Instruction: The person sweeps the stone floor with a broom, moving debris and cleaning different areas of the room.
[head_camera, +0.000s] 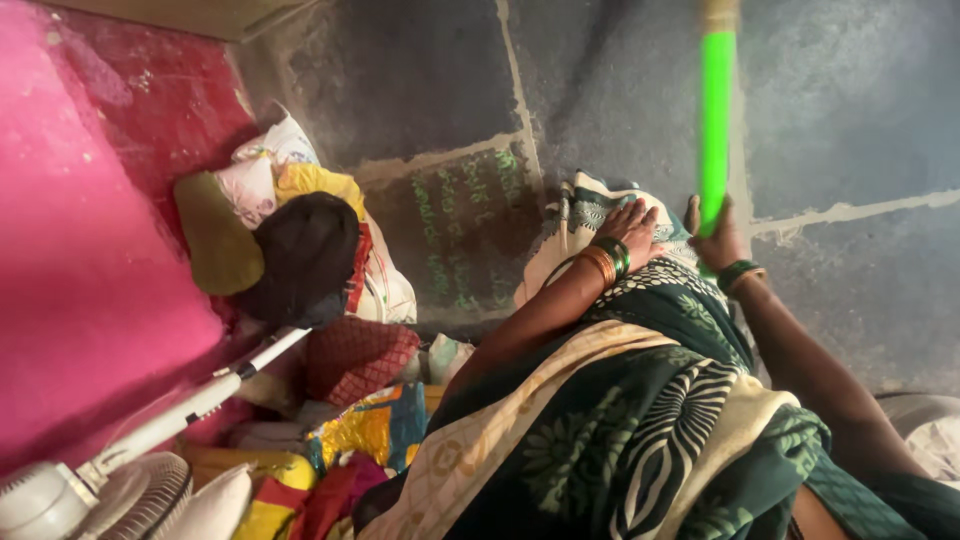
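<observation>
My right hand (716, 238) grips a bright green stick-like handle (716, 120) that runs up and away over the dark stone floor (850, 100). My left hand (633, 224) rests flat with fingers together on the patterned green and cream cloth (640, 400) I wear, gathered over my knee. Both wrists carry green and orange bangles. The far end of the green handle leaves the top of the view.
A pink wall (80, 250) stands at left. Against it lies a heap of bags and cloth bundles (300, 240). A white pedestal fan (110, 470) leans at lower left, with more colourful cloth (360, 440) beside it. Pale seams cross the floor slabs.
</observation>
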